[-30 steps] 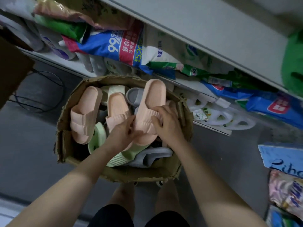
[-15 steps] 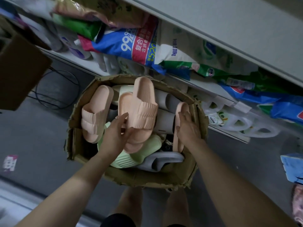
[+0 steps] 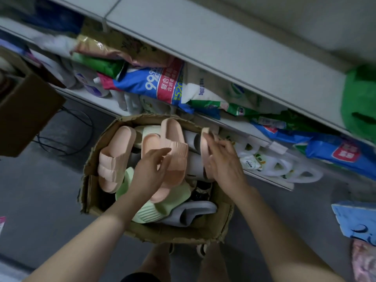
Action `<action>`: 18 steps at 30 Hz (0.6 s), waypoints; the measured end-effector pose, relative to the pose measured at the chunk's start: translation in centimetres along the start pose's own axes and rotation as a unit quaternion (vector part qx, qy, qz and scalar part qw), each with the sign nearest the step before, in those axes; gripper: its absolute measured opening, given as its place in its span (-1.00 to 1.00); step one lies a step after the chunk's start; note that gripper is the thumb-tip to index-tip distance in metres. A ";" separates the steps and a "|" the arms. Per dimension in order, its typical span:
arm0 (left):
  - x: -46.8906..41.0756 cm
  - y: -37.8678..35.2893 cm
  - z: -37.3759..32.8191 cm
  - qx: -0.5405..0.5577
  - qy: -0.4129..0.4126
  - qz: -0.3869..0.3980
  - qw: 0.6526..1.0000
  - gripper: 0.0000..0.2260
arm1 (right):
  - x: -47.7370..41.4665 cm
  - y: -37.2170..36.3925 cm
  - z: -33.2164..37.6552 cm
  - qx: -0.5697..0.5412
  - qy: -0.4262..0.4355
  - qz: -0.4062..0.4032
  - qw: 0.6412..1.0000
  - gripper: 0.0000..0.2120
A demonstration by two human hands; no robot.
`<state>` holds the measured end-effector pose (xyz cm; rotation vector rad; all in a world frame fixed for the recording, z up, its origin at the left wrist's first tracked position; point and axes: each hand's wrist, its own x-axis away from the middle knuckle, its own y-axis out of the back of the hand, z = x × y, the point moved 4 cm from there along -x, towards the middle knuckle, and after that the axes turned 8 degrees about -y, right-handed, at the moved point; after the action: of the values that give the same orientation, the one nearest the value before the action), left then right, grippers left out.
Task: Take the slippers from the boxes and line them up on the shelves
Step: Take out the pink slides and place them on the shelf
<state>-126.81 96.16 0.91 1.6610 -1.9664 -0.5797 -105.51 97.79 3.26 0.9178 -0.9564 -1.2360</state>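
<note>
Peach slippers (image 3: 175, 153) in left hand (image 3: 151, 173), right hand (image 3: 223, 165)

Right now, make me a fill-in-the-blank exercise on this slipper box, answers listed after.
1. The box holding the slippers is made of ____.
2. The edge-on slipper in the right hand's grip is coloured ____.
3. The left hand holds the middle slipper; the ribbed slipper beneath is coloured ____.
4. The near-corner slipper by the right forearm is coloured ____.
Missing words: cardboard, pink, green, grey.
</note>
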 end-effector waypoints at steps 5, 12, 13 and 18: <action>-3.3 -0.8 -3.8 0.391 0.177 0.120 0.895 -0.52 | 1.4 3.4 5.0 -0.032 0.202 0.038 0.978 -0.42; -2.5 -1.7 -1.2 0.340 0.226 0.058 0.911 -0.63 | 2.9 1.4 4.3 -0.072 0.157 0.066 0.983 -0.50; -2.2 -1.2 -0.9 0.335 0.223 0.026 0.915 -0.64 | 3.0 1.3 4.0 -0.067 0.153 0.019 0.986 -0.50; -0.9 2.7 2.4 0.328 0.123 -0.129 0.928 -0.45 | 2.4 -1.1 0.3 -0.105 -0.082 -0.023 0.991 -0.51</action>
<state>-130.26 97.53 0.54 2.2757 -1.8716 0.2433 -105.93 95.25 2.50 0.6841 -0.9175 -1.4388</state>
